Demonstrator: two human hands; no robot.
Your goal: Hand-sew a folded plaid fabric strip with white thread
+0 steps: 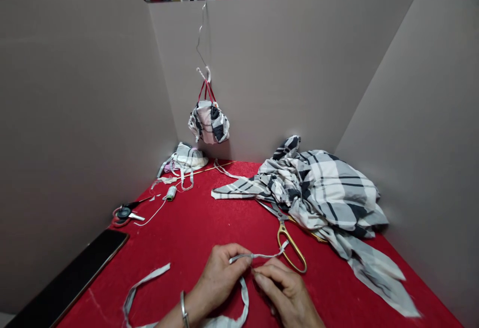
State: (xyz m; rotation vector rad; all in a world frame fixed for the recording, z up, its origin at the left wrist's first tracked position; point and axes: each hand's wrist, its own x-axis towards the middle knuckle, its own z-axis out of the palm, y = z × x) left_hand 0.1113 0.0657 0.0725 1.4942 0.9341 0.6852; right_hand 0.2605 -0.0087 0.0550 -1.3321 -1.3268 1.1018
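Observation:
Near the front of the red cloth, my left hand (220, 273), with a metal bangle at the wrist, pinches a narrow grey-white fabric strip (269, 255) between thumb and fingers. One end of the strip sticks out to the right, over the scissors' handle. More of it (245, 300) loops down below the hand, and a loose end (149, 275) curls on the cloth at left. Close beside it, my right hand (282, 288) has thumb and forefinger pressed together; a faint thin line shows at the fingertips, too fine to name.
Gold-handled scissors (292, 248) lie beyond my right hand, against a heap of plaid fabric (333, 188). At left are a dark phone-like slab (82, 278), small snips (123, 213), a thread spool (171, 193) and a plaid bundle (189, 157). A plaid pouch (209, 123) hangs from a hook.

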